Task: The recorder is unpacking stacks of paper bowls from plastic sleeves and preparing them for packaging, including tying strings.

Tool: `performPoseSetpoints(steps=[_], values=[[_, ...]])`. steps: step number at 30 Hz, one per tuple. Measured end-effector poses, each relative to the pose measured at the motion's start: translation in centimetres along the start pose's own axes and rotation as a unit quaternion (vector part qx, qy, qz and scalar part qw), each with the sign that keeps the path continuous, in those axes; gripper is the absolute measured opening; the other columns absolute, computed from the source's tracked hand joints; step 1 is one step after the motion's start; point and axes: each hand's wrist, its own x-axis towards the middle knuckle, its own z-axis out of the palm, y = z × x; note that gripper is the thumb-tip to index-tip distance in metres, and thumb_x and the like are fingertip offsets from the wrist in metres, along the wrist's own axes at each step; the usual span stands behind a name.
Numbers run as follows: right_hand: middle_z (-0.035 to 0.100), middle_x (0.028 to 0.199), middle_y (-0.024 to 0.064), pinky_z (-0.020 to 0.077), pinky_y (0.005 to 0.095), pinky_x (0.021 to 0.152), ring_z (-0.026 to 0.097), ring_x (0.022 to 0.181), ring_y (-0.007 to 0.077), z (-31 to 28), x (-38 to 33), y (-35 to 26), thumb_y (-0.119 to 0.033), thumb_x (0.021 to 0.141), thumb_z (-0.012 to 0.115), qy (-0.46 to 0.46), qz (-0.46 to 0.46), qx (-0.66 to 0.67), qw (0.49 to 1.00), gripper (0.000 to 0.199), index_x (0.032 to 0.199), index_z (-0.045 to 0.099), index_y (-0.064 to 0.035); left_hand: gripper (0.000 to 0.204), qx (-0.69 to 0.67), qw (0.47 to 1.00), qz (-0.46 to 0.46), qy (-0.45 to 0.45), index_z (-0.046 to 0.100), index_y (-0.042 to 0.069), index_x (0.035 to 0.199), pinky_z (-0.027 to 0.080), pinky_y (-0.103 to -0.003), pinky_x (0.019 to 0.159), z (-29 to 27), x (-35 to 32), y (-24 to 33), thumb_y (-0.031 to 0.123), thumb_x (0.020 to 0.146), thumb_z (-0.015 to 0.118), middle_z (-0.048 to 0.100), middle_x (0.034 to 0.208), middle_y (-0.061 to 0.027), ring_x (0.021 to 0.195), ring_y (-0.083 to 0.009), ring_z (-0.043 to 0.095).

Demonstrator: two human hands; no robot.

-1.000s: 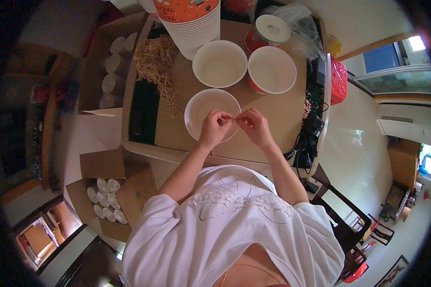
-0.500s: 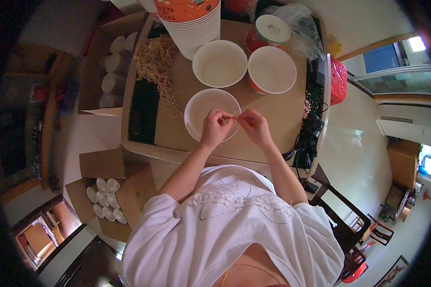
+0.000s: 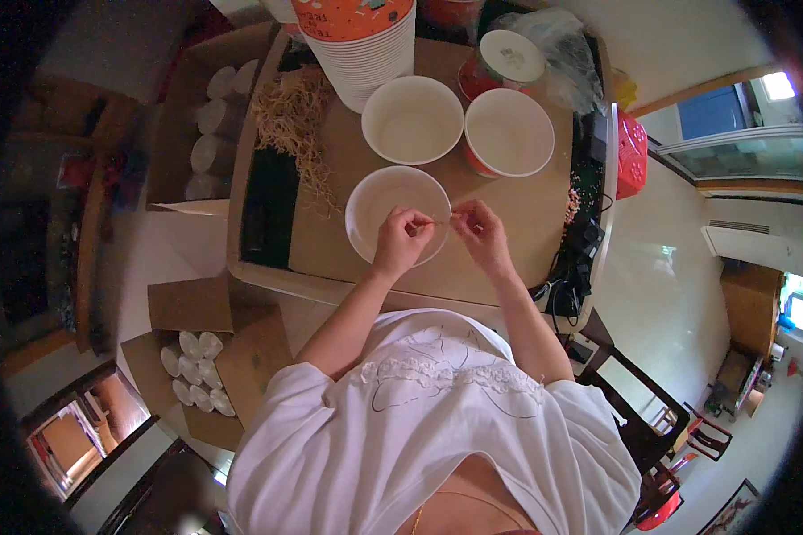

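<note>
Over the rim of a white paper tub (image 3: pixel 366 209), my left hand (image 3: pixel 401 242) pinches something small and thin with thumb and fingertips. Facing it at the tub's right edge is my right hand (image 3: pixel 482 236), its fingertips also pressed together. What the fingers hold is too small to make out. Two more white tubs stand just beyond, one in the middle (image 3: pixel 412 125) and one to the right (image 3: pixel 509 134). A tangled heap of tan, string-like strands (image 3: pixel 290 120) lies to the left on the brown board (image 3: pixel 321 241).
A tall stack of tubs with an orange print (image 3: pixel 366 67) rises at the back. Behind it on the right are a lidded container (image 3: pixel 510 55) and a clear plastic bag (image 3: pixel 567 62). Black cables (image 3: pixel 567 276) and tiny beads (image 3: pixel 572 203) lie along the right edge. Cartons (image 3: pixel 192 308) stand left.
My hands have drawn slightly apart, the right hand shifting a little to the right, and a small gap now shows between the fingertips. The tubs have stayed in place.
</note>
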Motion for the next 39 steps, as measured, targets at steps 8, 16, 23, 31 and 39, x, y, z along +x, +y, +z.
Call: performPoseSetpoints(steps=[8,16,23,31,39], values=[[0.050,0.072,-0.0003,0.0390,0.0219,0.054,0.045,0.061,0.0085,0.6,-0.2,-0.2,-0.008,0.078,0.065,0.013,0.018,0.082,0.996,0.013,0.090,0.060,-0.0068,0.009,-0.001,1.000,0.002,-0.006,0.062,0.003,0.078,0.047,-0.025,0.057,0.0,0.0,0.4,0.008,0.072,0.066,0.057,0.080,-0.0065,0.060,-0.0136,0.057],[0.050,0.072,-0.0043,0.0393,0.0195,0.058,0.046,0.064,0.0043,0.6,-0.2,-0.4,-0.007,0.082,0.060,-0.038,0.102,0.128,0.986,0.011,0.093,0.057,-0.0034,0.008,-0.008,1.000,0.007,-0.009,0.061,0.003,0.079,0.048,-0.026,0.058,-0.1,-0.1,1.0,0.007,0.073,0.065,0.056,0.079,-0.0067,0.061,-0.0143,0.058],[0.057,0.074,-0.0018,0.0383,0.0193,0.055,0.047,0.064,0.0045,1.0,0.0,-1.1,-0.007,0.083,0.061,0.019,0.045,0.166,0.985,0.005,0.085,0.060,-0.0033,0.008,-0.006,1.000,0.025,-0.009,0.060,0.003,0.078,0.048,-0.026,0.057,0.0,0.2,0.6,0.007,0.073,0.065,0.056,0.078,-0.0072,0.062,-0.0146,0.058],[0.057,0.075,0.0001,0.0423,0.0211,0.058,0.050,0.064,0.0068,-1.1,1.4,-1.6,-0.006,0.084,0.059,0.035,-0.037,-0.014,0.999,0.006,0.088,0.061,-0.0032,0.007,0.062,0.997,0.047,0.002,0.058,0.006,0.072,0.047,-0.031,0.054,-0.8,0.0,0.9,0.006,0.070,0.065,0.053,0.077,-0.0067,0.065,-0.0194,0.055],[0.055,0.082,0.0113,0.0482,0.0345,0.063,0.056,0.068,0.0249,-0.7,2.2,-3.8,-0.006,0.079,0.059,-0.076,-0.124,-0.193,0.970,0.011,0.090,0.062,-0.0068,0.008,0.339,0.920,0.193,0.042,0.061,0.011,0.073,0.046,-0.036,0.058,-1.5,-1.0,1.5,0.010,0.067,0.067,0.049,0.080,-0.0042,0.076,-0.0234,0.052]])
